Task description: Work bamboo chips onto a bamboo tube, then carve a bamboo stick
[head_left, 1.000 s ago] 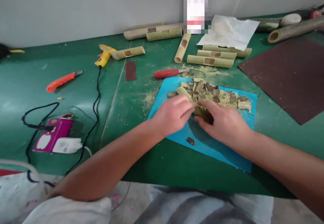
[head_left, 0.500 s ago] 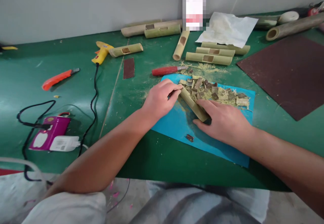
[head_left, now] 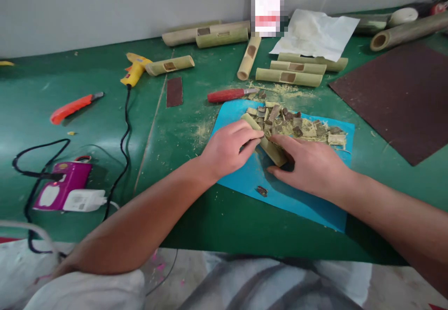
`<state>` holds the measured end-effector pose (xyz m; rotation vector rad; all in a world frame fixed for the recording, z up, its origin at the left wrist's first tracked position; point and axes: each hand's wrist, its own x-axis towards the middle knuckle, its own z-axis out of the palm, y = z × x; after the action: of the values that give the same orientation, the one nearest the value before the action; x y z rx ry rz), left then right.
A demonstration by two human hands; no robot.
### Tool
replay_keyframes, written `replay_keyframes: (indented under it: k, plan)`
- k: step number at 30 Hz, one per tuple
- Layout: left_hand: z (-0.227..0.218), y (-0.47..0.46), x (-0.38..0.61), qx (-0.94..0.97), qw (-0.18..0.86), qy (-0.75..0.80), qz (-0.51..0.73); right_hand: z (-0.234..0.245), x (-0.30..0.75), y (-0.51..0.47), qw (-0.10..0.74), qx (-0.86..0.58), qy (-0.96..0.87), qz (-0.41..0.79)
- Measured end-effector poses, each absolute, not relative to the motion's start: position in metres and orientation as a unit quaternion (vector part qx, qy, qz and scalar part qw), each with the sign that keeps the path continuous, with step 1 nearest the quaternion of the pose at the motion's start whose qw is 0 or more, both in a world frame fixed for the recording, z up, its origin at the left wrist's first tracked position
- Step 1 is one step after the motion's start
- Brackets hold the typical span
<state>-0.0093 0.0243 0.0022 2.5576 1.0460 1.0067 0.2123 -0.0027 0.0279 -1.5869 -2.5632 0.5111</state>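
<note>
Angling inward, left hand (head_left: 233, 146) pinched closed over a bamboo tube (head_left: 272, 151), right hand (head_left: 310, 163) gripping its near end.

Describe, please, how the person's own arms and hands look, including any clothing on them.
The left hand and right hand are ungloved, with nothing visible on either wrist. Both the left forearm and right forearm are bare. Plain pale grey cloth, perhaps a short sleeve, shows beside the left elbow; no sleeve shows on the right.
</note>
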Motion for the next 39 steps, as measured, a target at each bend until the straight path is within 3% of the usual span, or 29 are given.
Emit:
replay_keyframes:
  k: [6,13,20,24,30,39]
  plan:
    - [0.004,0.024,-0.012,0.847,0.112,0.376,0.359,0.030,0.222,0.010,0.063,-0.452,-0.855,0.247]
    - [0.009,0.017,-0.009,0.839,0.094,0.357,0.399,0.025,0.228,0.018,0.168,-0.449,-0.806,0.347]
    - [0.007,0.015,-0.007,0.878,0.139,0.332,0.316,0.024,0.220,0.019,0.081,-0.474,-0.842,0.247]
    - [0.008,0.010,-0.003,0.902,0.180,0.275,0.280,0.023,0.221,0.018,0.074,-0.470,-0.853,0.215]
    - [0.005,0.013,-0.004,0.892,0.107,0.323,0.299,0.025,0.222,0.020,0.053,-0.466,-0.858,0.210]
    - [0.004,0.010,-0.005,0.898,0.109,0.305,0.299,0.029,0.221,0.018,0.029,-0.471,-0.863,0.179]
